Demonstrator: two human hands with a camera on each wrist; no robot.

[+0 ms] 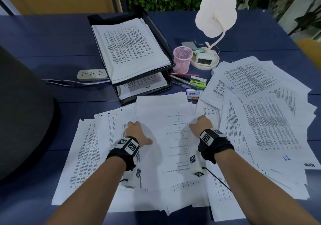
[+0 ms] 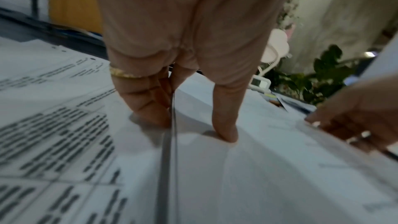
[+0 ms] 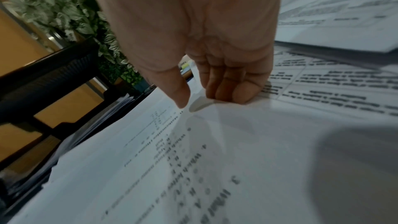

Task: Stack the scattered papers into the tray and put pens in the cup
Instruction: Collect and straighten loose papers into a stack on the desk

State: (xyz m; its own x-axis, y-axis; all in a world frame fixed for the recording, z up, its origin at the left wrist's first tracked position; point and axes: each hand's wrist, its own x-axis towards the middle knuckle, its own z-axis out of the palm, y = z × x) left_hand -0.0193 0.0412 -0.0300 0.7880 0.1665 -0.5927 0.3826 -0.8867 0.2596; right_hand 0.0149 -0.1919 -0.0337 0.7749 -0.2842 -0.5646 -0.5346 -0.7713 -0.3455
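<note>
Both hands were at the middle sheaf of papers (image 1: 165,137) in the lower centre of the head view. The left hand (image 1: 137,131) pinched its left edge: in the left wrist view the thumb pressed on top of the sheet while the other fingers (image 2: 148,101) curled down beside and under the edge. The right hand (image 1: 201,124) gripped the right edge the same way, thumb on top and fingers (image 3: 228,84) curled against the paper's border.

More scattered papers (image 1: 264,113) lay fanned across the right half of the frame, and others (image 1: 86,155) spread at lower left beneath the left forearm, all on the dark blue surface (image 1: 52,38). The black two-tier tray (image 1: 161,33) stood at upper centre with a stack of printed sheets in its top tier and a few in the lower one. Just right of it stood the pink mesh cup (image 1: 182,59). The pens (image 1: 184,81) lay in a loose cluster below the cup, between the tray and the right-hand papers, with a green highlighter among them.

A white flower-shaped lamp (image 1: 216,14) with a small clock (image 1: 205,60) in its base stood right of the cup, and a power strip (image 1: 92,74) lay left of the tray.
</note>
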